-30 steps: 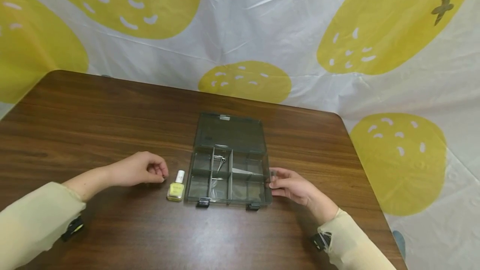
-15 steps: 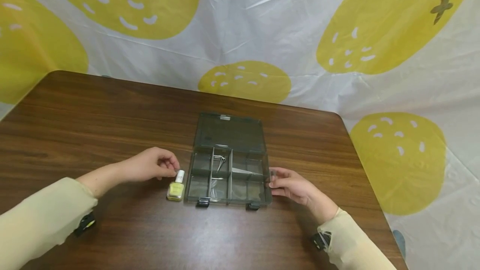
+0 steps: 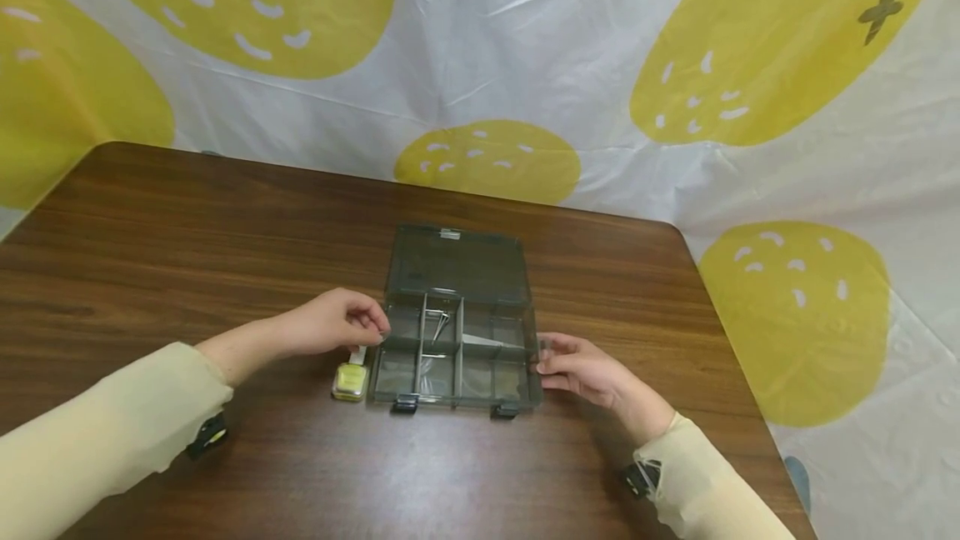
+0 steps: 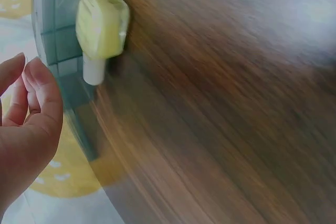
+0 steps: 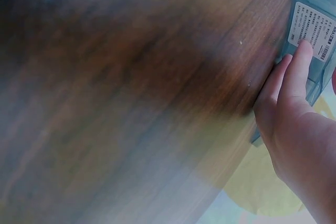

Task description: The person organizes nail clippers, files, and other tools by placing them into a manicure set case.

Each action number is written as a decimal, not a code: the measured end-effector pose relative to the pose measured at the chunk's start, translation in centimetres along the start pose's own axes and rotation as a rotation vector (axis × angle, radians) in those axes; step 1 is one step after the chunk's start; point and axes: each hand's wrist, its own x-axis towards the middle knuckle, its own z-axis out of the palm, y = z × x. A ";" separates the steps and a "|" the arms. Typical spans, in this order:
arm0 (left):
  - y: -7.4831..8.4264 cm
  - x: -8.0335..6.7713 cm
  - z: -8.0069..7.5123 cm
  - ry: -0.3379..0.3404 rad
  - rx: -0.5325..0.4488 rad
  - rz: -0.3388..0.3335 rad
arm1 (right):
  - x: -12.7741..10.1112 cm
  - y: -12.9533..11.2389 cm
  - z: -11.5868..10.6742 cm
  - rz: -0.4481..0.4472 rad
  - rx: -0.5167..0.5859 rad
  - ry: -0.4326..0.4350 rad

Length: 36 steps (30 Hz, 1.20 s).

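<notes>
A smoky grey compartment box (image 3: 397, 373) lies open on the table, its lid (image 3: 457, 265) folded back. Thin metal tools (image 3: 437, 326) lie in a middle compartment. A yellow nail polish bottle (image 3: 350, 379) with a white cap lies against the box's left side; the bottle (image 4: 102, 22) is close in the left wrist view. My left hand (image 3: 375, 330) hovers just above the cap with loosely curled fingers and holds nothing; the hand (image 4: 23, 72) is apart from the bottle. My right hand (image 3: 546, 363) rests straight fingers (image 5: 296, 61) against the box's right wall.
The brown wooden table (image 3: 187, 223) has rounded far corners, and its right edge (image 3: 738, 373) runs close to my right forearm. A white cloth with large yellow shapes (image 3: 487, 161) hangs behind and beside the table.
My left hand has slid right, from left of the bottle to above its cap at the box's left edge. The right hand, box and bottle have stayed put.
</notes>
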 end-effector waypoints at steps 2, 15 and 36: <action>0.3 0.3 0.2 -0.004 -0.006 0.002 | 0.0 -0.1 0.0 0.000 -0.002 -0.001; 2.0 2.2 1.8 -0.041 0.021 0.009 | 0.0 -0.3 0.1 -0.007 -0.016 -0.011; 3.0 3.5 3.9 -0.087 -0.049 -0.007 | -0.1 0.0 0.0 -0.004 -0.017 0.009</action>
